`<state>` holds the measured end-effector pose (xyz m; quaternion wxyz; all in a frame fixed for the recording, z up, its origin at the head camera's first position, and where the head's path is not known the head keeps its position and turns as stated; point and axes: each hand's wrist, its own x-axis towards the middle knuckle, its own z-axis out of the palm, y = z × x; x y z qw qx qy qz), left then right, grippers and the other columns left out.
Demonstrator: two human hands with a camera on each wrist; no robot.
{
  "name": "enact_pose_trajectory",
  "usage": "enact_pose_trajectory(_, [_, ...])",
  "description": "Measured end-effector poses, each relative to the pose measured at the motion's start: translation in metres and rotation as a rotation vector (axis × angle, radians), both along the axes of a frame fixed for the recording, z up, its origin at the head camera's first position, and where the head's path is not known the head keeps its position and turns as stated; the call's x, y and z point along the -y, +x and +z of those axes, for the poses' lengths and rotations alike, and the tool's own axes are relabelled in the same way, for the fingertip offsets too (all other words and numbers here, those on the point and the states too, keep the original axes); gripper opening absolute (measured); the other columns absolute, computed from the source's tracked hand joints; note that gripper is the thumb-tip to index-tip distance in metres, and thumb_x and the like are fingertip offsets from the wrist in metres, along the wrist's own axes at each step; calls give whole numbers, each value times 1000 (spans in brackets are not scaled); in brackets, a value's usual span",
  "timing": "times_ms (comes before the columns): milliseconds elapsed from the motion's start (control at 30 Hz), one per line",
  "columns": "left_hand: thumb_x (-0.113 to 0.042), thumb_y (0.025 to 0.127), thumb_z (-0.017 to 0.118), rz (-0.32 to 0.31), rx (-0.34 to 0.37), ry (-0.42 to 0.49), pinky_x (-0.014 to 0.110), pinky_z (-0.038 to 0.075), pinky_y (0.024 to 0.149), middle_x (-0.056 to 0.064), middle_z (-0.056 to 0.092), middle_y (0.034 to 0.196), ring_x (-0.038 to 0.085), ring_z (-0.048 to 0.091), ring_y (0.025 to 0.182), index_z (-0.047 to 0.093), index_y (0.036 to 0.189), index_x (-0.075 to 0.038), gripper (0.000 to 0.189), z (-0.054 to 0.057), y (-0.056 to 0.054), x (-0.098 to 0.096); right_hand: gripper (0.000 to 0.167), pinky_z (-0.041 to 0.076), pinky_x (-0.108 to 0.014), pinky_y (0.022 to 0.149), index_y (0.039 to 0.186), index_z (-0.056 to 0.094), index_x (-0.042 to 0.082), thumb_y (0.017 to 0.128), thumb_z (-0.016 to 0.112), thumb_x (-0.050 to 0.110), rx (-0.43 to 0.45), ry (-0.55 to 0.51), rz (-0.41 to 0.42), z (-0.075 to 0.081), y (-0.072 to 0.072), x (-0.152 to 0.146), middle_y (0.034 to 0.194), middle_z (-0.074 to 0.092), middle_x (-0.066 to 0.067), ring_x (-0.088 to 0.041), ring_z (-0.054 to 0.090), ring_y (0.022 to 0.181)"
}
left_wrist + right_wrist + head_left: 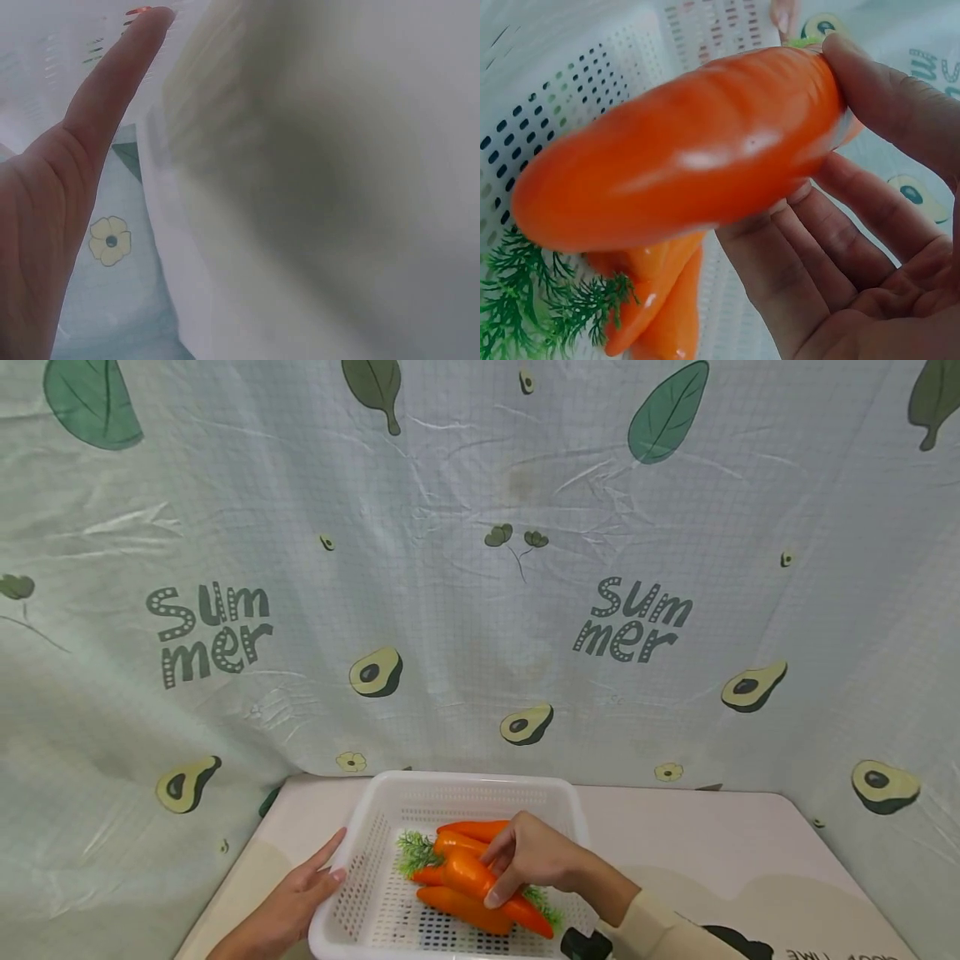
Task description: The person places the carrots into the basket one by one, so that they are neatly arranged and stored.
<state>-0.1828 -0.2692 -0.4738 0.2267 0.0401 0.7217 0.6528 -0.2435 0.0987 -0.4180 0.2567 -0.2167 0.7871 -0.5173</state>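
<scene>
My right hand (528, 856) holds a plump, glossy orange carrot (682, 157) between thumb and fingers, over the white perforated basket (483, 779). Under and around it lie several more orange carrots (465, 906), some with feathery green tops (416, 853). In the right wrist view, the held carrot lies across the picture, and green sprigs (525, 289) show below its left end. My left hand (296, 893) touches the basket's left side with straight fingers. Its wrist view shows one extended finger (120, 82) along the basket wall.
Beneath the basket is a pale table (690, 835) with a dark print at its front right. Behind it hangs a whitish curtain (450, 610) printed with avocados, leaves and lettering. A small black object (585, 943) sits at my right wrist.
</scene>
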Motion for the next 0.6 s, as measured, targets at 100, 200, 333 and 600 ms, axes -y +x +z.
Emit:
enact_pose_trajectory(100, [-36, 112, 47, 7, -1, -5, 60, 61, 89, 39, 11, 166, 44, 64, 126, -13, 167, -17, 83, 0, 0, 0, 34, 59, -24, 62, 99, 81, -2, 67, 92, -6, -7, 10, 3, -1, 0, 3, 76, 73, -3, -13, 62, 69])
enact_pose_trajectory(200, [-35, 113, 45, -2, -6, -4, 61, 61, 90, 40, 10, 165, 44, 63, 127, -14, 166, -16, 82, -1, 0, 1, 32, 58, -24, 62, 97, 81, -1, 67, 92, -5, -4, 19, 9, -1, 0, 6, 75, 72, -3, -14, 61, 69])
enact_pose_trajectory(333, [-35, 114, 43, -23, -11, 4, 61, 60, 91, 41, 9, 164, 44, 62, 129, -16, 165, -14, 80, -2, 0, 1, 30, 56, -23, 61, 94, 81, 0, 67, 93, -4, -10, 28, 15, -2, 0, 9, 73, 71, -2, -14, 60, 68])
enact_pose_trajectory(600, [-36, 113, 44, -21, -12, 21, 61, 60, 91, 41, 13, 164, 45, 63, 128, -14, 166, -15, 81, -2, 2, 2, 30, 56, -23, 60, 95, 81, 0, 67, 92, -6, 14, 8, 44, -5, -1, 15, 74, 72, -3, -14, 61, 68])
